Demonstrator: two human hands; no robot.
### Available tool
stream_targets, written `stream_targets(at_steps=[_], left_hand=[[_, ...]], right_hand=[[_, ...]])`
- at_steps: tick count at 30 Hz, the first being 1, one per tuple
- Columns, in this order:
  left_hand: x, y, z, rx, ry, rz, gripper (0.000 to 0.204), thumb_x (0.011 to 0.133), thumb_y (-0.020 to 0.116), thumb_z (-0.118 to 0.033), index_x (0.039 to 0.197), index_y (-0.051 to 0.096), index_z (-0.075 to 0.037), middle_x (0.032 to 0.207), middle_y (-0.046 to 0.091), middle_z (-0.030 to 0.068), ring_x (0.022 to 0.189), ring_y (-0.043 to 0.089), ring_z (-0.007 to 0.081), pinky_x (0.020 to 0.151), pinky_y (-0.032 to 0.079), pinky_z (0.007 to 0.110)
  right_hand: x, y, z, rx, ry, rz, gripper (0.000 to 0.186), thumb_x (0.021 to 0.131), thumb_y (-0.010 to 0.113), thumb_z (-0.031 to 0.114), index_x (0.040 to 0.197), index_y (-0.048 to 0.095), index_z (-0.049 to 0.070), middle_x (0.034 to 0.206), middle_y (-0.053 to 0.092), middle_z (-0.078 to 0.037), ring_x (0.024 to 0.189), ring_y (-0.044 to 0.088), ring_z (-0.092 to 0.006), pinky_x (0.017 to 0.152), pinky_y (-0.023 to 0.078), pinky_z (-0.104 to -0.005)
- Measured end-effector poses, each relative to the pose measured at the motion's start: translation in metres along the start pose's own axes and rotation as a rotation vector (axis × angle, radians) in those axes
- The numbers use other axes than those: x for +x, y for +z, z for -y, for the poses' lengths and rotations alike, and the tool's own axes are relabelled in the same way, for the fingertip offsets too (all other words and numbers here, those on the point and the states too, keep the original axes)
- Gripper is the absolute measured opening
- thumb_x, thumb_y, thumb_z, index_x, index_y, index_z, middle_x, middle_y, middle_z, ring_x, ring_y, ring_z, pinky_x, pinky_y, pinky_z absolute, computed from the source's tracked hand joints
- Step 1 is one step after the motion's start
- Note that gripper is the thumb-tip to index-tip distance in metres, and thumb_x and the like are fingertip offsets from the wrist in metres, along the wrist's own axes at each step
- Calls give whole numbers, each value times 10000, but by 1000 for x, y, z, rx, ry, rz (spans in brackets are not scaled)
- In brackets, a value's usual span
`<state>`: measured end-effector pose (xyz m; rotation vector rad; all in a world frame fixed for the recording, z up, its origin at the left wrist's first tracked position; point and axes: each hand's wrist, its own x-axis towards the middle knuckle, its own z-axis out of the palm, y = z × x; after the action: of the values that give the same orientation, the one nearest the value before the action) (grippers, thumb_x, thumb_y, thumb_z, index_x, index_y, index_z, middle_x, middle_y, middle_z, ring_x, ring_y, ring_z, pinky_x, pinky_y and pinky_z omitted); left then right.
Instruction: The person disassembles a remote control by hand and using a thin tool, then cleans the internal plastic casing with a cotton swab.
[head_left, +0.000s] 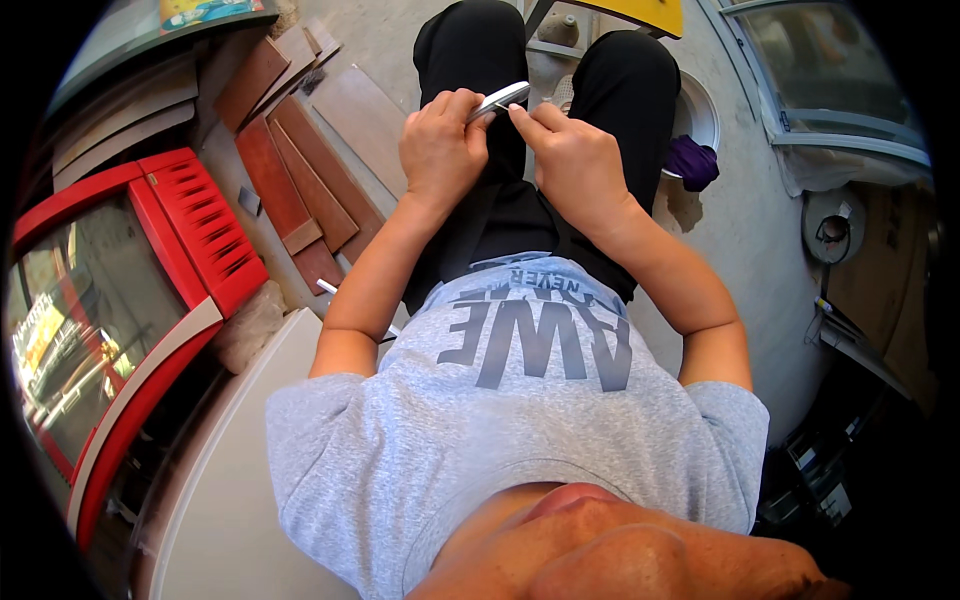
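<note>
Above my lap, my left hand (443, 145) is closed around a slim, silvery-white object (503, 98) with rounded ends. It is tilted, its far end rising to the right, and its exact kind does not show. My right hand (578, 160) is curled beside it, fingertips pinched together at the object's right end. Whether something small sits in that pinch is too fine to make out. Both hands are over my black trousers (470, 55), with the knees apart.
Brown wooden boards (300, 190) lie on the floor at left, near a red-framed glass cabinet (200, 220). At right, a purple cloth (692, 163) hangs over a white basin (700, 105). A yellow-topped stool (640, 12) stands ahead, and a glass-paned frame (840, 70) is far right.
</note>
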<state>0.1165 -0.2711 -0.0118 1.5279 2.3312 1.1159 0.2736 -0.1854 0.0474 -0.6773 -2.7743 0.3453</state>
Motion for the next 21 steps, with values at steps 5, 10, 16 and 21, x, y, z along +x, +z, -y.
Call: stream_targets(at_steps=[5,10,16,21], left_hand=[[2,-2,2,-13,-13,-8,122,884,742,-199,963,709,-111,839,693,45,720,645,264,691,449,396],[1,-3,1,-23,-2,-22,131,894,742,-212,984,719,-119,843,698,18,732,639,218,780,383,342],[0,-5,6,-1,57,-48,134,895,745,-202,1000,731,-121,847,721,7,735,650,177,850,366,343],[-5,-2,-2,-119,62,-15,126,875,758,-194,983,741,-132,842,730,-7,734,652,176,858,376,353]], right_hand=[[-8,14,0,93,29,-129,420,800,663,-2,1214,698,60,934,649,-47,711,688,-222,622,563,-334],[-10,20,-4,167,22,-195,414,807,653,-10,1210,706,68,953,665,-47,725,692,-228,635,567,-337],[-10,16,-7,468,131,-211,403,854,629,-27,1227,708,102,976,692,-84,787,706,-280,679,577,-357],[1,6,-3,476,154,-225,381,866,632,-15,1214,716,117,978,702,-90,797,708,-294,685,578,-371]])
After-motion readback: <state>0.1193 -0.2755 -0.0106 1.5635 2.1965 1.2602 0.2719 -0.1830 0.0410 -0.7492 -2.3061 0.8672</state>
